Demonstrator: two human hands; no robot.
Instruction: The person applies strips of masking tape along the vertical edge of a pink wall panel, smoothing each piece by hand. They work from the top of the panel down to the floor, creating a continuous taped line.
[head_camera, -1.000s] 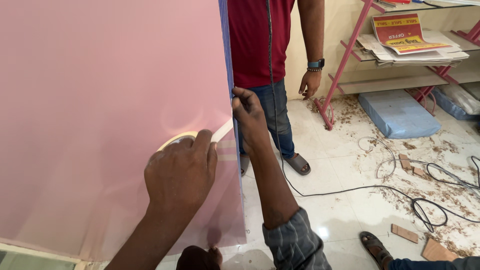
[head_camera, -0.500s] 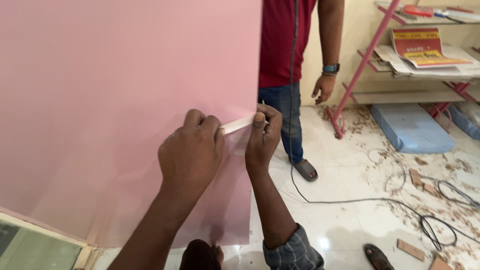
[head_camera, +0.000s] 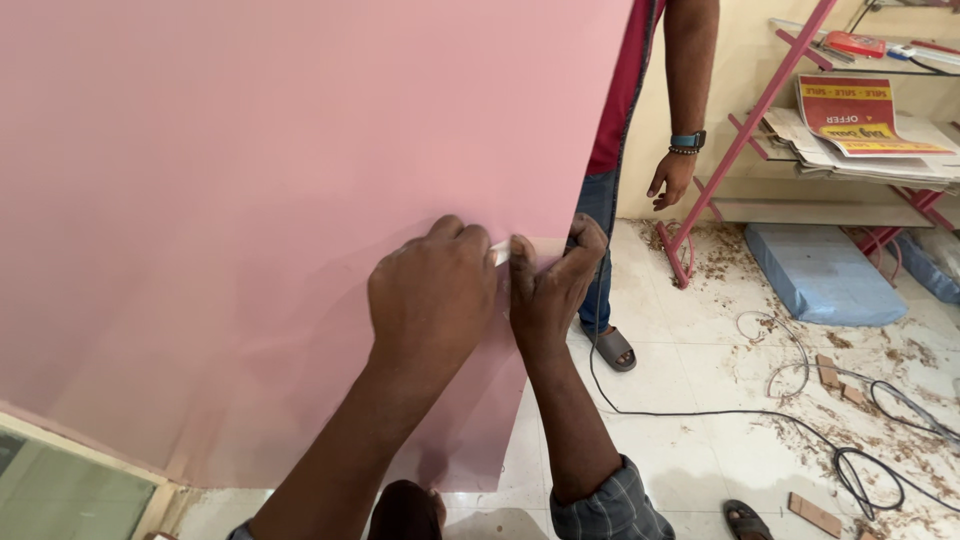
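A large pink sheet (head_camera: 250, 180) stands upright and fills the left of the head view. My left hand (head_camera: 432, 295) rests on the sheet with its fingers curled over a roll of pale masking tape, which is mostly hidden. A short strip of the tape (head_camera: 528, 250) runs from that hand to the sheet's right edge. My right hand (head_camera: 553, 285) presses on the strip at the edge, fingers closed over it.
Another person in a red shirt (head_camera: 625, 90) and jeans stands just behind the sheet's edge, a hand (head_camera: 670, 178) hanging down. A pink metal rack (head_camera: 745, 130) with papers stands at right. A blue wrapped block (head_camera: 815, 272), black cables (head_camera: 800, 410) and wood chips lie on the tiled floor.
The view has shifted left, so the sheet's edge sits farther right. My hands have come closer together on the tape strip at the edge, and the roll is now hidden under my left hand.
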